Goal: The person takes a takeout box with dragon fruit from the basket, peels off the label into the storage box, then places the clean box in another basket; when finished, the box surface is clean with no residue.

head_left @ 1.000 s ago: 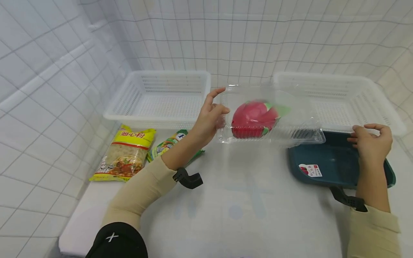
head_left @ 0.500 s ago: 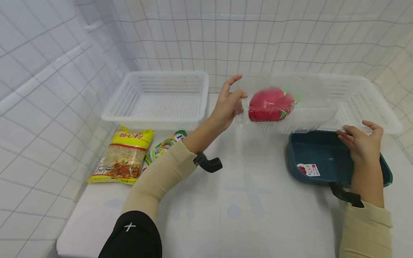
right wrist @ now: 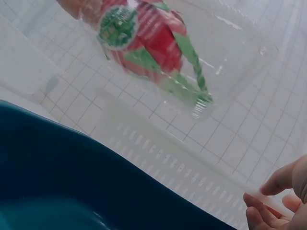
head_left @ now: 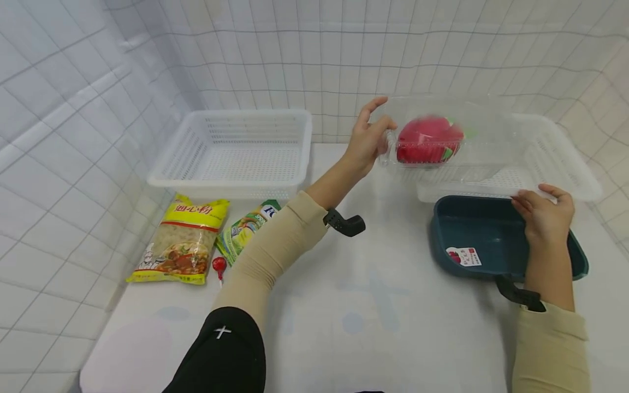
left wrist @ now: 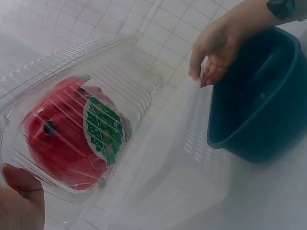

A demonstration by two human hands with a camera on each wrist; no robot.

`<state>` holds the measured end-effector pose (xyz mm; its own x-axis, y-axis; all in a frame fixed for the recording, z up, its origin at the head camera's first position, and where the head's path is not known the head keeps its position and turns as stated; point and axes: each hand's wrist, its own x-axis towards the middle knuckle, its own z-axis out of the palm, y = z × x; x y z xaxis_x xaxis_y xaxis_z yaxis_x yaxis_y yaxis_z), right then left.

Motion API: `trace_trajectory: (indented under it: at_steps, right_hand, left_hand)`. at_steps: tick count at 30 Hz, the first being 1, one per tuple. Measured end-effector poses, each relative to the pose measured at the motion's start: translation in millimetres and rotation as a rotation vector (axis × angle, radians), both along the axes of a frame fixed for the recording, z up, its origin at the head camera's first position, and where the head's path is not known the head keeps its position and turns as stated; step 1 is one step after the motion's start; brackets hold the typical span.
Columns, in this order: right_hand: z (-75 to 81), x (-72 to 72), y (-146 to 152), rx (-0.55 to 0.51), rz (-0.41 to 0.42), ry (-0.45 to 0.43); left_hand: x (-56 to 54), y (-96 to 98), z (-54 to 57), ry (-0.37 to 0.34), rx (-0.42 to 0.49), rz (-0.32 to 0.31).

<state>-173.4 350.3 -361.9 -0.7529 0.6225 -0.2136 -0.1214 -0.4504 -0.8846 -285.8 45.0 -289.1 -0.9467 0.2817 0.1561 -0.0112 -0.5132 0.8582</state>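
Observation:
My left hand [head_left: 366, 139] grips the left end of a clear plastic clamshell box [head_left: 491, 125]. Inside it lies a pink-red fruit with green tips [head_left: 426, 139], like a dragon fruit. The box hangs in the air over the right white perforated basket [head_left: 567, 155]. Thumb and fingers of my right hand [head_left: 549, 221] pinch that basket's front rim, as the right wrist view shows at the hand [right wrist: 283, 196]. Beneath my right forearm stands a dark teal basin [head_left: 491, 229] with a small label on its side.
Another white basket [head_left: 226, 186] stands at the back left. A yellow noodle bag [head_left: 179, 243], a green packet [head_left: 243, 229] partly behind my left sleeve, and a red lollipop [head_left: 219, 265] lie in front of it. A tiled-pattern backdrop [head_left: 344, 71] rises behind.
My left hand has carried the clamshell box rightward and up, over the right basket. The right hand has shifted slightly left in view. The lollipop, earlier hidden, now shows.

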Motion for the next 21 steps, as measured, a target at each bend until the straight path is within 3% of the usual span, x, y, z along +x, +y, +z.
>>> trace_trajectory:
  at_steps: [10, 18, 21]
  right_hand:
    - [-1.1, -1.1, -2.3, 0.021, -0.002, 0.021]
    - [-0.2, 2.8, -1.1, 0.049, -0.001, -0.003]
    - [0.1, 3.4, -1.4, 0.051, -0.007, -0.012]
  left_hand:
    - [-30.6, 31.6, 2.7, -0.042, -0.017, -0.006]
    - [-44.5, 57.1, -0.1, -0.002, -0.078, -0.001]
    - [-45.8, 66.9, -4.7, -0.035, -0.06, 0.013]
